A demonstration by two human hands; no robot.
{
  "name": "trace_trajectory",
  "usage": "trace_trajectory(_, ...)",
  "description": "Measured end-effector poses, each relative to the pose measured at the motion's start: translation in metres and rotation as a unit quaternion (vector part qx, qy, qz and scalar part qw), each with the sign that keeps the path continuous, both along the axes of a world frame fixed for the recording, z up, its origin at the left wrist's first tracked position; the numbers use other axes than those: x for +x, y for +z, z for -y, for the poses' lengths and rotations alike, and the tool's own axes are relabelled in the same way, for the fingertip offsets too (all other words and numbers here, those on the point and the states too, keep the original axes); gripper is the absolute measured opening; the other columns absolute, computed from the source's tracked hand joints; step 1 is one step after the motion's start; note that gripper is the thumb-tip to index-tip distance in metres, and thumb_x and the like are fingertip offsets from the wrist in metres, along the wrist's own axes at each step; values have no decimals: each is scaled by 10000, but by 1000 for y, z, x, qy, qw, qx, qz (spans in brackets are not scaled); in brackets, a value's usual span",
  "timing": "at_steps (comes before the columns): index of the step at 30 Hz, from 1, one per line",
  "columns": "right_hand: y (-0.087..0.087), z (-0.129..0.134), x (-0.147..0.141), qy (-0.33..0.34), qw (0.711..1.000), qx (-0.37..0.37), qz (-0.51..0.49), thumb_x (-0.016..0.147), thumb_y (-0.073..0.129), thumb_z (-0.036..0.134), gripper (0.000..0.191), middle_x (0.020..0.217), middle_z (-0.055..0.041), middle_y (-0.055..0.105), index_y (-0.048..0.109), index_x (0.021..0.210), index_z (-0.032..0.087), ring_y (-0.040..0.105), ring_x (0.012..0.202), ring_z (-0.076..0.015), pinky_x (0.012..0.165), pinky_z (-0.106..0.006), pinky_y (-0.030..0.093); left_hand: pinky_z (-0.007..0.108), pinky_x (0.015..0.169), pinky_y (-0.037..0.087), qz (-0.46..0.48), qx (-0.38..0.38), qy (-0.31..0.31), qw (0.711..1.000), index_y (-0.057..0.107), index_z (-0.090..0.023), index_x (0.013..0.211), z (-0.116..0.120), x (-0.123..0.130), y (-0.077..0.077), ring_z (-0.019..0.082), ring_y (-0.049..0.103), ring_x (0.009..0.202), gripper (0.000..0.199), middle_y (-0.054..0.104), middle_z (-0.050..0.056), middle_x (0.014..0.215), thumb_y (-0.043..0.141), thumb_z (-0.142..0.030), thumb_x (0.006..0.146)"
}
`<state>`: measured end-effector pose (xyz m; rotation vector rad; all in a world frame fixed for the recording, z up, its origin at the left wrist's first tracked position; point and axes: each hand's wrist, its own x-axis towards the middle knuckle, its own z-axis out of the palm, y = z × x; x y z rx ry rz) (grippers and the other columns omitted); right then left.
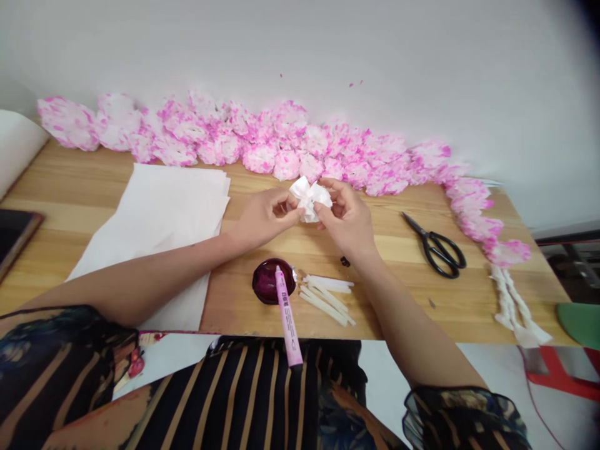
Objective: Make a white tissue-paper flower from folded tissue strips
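A white paper flower (308, 199) is held up over the middle of the table between my two hands. My left hand (268, 215) pinches its left side with thumb and fingers. On the other side, my right hand (345, 215) grips the petals, its thumb in front and its fingers behind. Below them a small dark dish (267, 282) holds purple liquid. Across the dish's rim leans a pink marker (288, 325), its lower end past the table edge. Several pale thin sticks (328, 297) lie just right of the dish.
Many pink-and-white paper flowers (262, 157) line the wall and curve down the right side. A stack of white paper sheets (173, 206) lies at left. Black-handled scissors (438, 250) rest at right. Twisted white paper strips (509, 300) and a phone-like dark object (16, 234) sit near the edges.
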<state>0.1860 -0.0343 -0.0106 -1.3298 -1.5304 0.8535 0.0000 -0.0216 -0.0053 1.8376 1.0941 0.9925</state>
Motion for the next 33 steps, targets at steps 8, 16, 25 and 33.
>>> trace_trajectory(8, 1, 0, 2, 36, 999, -5, 3, 811, 660, 305, 475, 1180, -62, 703, 568, 1274, 261, 690, 976, -233, 759, -374, 603, 269, 672, 412, -12, 14, -6, 1000, 624, -164, 756, 1, 0, 0, 137, 563, 722, 139, 661, 29, 784, 577, -264, 839)
trace_trajectory(16, -3, -4, 10, 31, 1000, -3, 3, 823, 605, 257, 472, 1149, -54, 694, 545, 1290, 282, 699, 828, -213, 685, -382, 603, 246, 645, 407, -2, -9, 18, 1000, 640, -145, 764, 0, -1, -1, 124, 561, 690, 156, 667, 15, 766, 578, -274, 826)
trace_trajectory(25, 2, -2, 9, -6, 991, 104, 85, 864, 638, 382, 415, 1169, -53, 688, 564, 1262, 292, 673, 975, -228, 782, -399, 576, 250, 692, 438, 8, -8, 6, 1000, 660, -148, 767, 1, -1, -3, 135, 595, 740, 179, 697, 22, 809, 578, -285, 848)
trace_trajectory(33, 22, 9, 10, -1, 946, 234, 225, 908, 585, 282, 111, 856, -14, 723, 682, 881, 236, 650, 822, -194, 828, -384, 463, 258, 687, 440, 39, -40, -15, 998, 699, -142, 842, -2, -1, -5, 140, 611, 751, 210, 724, 39, 853, 570, -307, 856)
